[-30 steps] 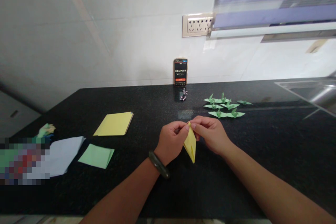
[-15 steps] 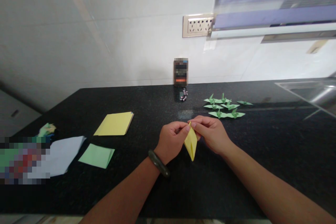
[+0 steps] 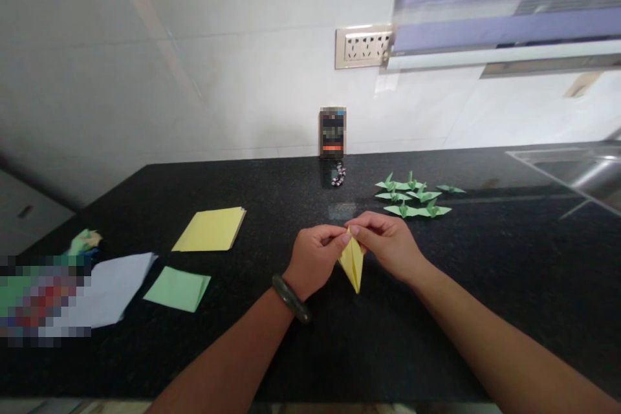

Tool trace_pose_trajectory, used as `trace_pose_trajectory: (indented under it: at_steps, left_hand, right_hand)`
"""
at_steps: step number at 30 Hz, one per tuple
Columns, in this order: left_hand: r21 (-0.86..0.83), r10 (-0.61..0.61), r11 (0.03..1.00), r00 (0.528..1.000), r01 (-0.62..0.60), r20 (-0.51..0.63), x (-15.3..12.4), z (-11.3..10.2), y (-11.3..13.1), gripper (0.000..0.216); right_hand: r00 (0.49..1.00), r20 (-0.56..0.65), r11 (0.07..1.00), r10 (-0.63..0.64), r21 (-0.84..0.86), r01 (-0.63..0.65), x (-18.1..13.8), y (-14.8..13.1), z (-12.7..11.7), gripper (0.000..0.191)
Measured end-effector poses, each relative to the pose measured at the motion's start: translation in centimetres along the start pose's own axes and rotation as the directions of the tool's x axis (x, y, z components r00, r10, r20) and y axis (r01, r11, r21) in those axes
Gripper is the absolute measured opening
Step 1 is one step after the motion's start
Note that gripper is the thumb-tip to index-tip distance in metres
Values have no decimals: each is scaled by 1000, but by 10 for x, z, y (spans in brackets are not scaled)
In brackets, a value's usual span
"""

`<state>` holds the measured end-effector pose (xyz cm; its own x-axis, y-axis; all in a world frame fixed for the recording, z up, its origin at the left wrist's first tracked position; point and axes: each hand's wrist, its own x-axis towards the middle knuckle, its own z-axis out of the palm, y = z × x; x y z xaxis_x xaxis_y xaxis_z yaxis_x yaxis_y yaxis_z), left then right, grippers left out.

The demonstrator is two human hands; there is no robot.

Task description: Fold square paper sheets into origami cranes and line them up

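Between my hands is a piece of yellow origami paper [image 3: 353,266], folded into a narrow diamond with a slit down its middle and its point toward me. My left hand [image 3: 315,257] pinches its far tip from the left, thumb on top. From the right, my right hand [image 3: 385,242] grips the same tip between thumb and fingers. Both thumbs nearly meet there, and some fingertips are hidden behind the paper. Just beyond my right hand, several green folded paper cranes [image 3: 412,196] rest in a cluster on the black countertop [image 3: 291,187].
To the left lie a stack of yellow paper [image 3: 209,229], a folded green sheet [image 3: 178,288] and white sheets [image 3: 119,284]. A phone-like device [image 3: 332,132] leans on the wall, a beaded loop [image 3: 338,174] before it. A metal sink [image 3: 589,171] is at far right.
The yellow paper's near point has tilted slightly, and its front faces look more spread around the slit. Both hands keep their hold on the tip. The view has shifted slightly.
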<state>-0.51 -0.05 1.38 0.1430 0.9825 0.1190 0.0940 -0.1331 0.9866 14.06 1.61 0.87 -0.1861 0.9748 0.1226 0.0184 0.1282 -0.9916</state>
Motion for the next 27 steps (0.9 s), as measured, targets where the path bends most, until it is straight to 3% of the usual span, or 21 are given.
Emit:
trace_pose_trajectory:
  at_steps: [8,20,27]
  left_hand:
    - [-45,-18,999,1000,18,8,0,1,-1,18]
    - [-11,-32,999,999,32,-8,1,1,0,19]
    - [76,-6,997,1000,4,27,-2,3,-2,19]
  right_hand:
    - [1000,1,999,8,-39,-8,0,-2,0,21]
    - [997,31,996,70,47,-72,-2,-8,1,23]
    - [999,12,996,34,-82,-33,-2,-7,0,18]
